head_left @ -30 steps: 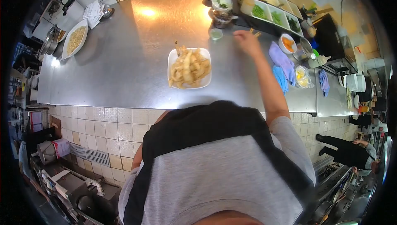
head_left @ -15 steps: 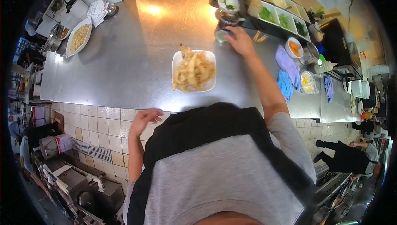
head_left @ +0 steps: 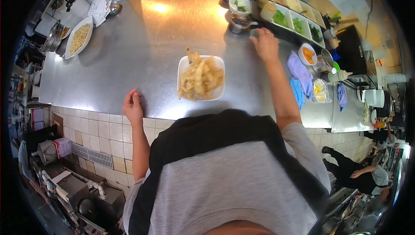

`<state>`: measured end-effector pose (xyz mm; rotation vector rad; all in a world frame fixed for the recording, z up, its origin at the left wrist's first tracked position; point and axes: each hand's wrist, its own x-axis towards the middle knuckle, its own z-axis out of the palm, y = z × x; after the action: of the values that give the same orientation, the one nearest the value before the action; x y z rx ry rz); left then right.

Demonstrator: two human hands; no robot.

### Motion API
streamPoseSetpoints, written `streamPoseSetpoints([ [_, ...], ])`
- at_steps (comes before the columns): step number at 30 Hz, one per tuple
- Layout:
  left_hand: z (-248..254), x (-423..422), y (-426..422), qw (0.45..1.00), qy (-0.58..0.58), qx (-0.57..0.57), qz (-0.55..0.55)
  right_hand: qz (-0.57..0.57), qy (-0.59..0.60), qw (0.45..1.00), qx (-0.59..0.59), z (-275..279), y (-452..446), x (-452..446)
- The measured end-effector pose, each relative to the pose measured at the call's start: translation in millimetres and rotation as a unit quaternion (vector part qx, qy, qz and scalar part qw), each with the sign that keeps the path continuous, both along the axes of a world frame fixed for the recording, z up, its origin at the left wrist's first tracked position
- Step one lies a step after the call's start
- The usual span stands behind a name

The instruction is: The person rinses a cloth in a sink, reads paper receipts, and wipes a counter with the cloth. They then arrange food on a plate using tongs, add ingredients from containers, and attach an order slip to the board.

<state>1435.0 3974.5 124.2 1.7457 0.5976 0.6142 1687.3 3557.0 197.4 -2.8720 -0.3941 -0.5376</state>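
A white squarish bowl [head_left: 180,68] heaped with pale golden fried strips stands mid-counter, near the front edge. My left hand [head_left: 132,105] hovers at the counter's front edge, left of the bowl; its fingers are loosely bent, the thumb apart, and no object shows in it. At the upper right, my right hand [head_left: 266,45] has its thumb and fingers around a small pale-green cup [head_left: 254,33], mostly covered by the fingers. Just left of that hand sits a glass jar [head_left: 239,23] of dark contents, with a white bowl of green leaves [head_left: 239,4] behind it.
A rack of white tubs [head_left: 298,25] with chopped greens and toppings runs along the back right. Cloths [head_left: 300,68], an orange-filled bowl [head_left: 307,54] and squeeze bottles lie right of my arm. A long white dish of grains [head_left: 80,38] stands far left. Another person [head_left: 356,170] is at right.
My right hand has moved right with the pale-green cup, away from the jar, and now covers the small sticks. My left hand has moved left and forward to the counter edge.
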Motion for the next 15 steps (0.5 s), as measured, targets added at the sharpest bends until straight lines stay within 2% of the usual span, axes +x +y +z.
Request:
streamPoseSetpoints([
  [1,2.3,-0.6,-1.0,1.0,0.009,0.006,0.001,0.014,-0.023,0.999,-0.019,2.1,2.0,-1.8],
  [4,-2.6,-0.6,1.1,1.0,0.004,0.03,0.003,0.071,0.039,0.997,0.007,-20.7,11.4,-6.9],
  [7,-3.2,-0.5,0.2,0.999,-0.005,0.031,0.006,0.112,-0.001,0.994,0.005,-44.3,18.4,-15.2],
  [8,-1.8,0.0,-1.0,1.0,-0.008,0.026,0.009,0.115,0.028,0.993,0.011,-46.5,18.0,-12.7],
  [10,0.5,0.7,-3.6,1.0,-0.011,0.013,0.012,0.121,0.087,0.989,0.022,-42.2,20.3,-7.8],
  [13,5.3,-0.2,-5.4,1.0,0.002,0.023,0.01,0.138,0.085,0.986,0.039,-28.7,38.2,1.9],
  [15,5.3,0.1,-5.9,1.0,0.004,0.027,0.008,0.109,0.108,0.988,0.024,-26.3,57.9,10.2],
])
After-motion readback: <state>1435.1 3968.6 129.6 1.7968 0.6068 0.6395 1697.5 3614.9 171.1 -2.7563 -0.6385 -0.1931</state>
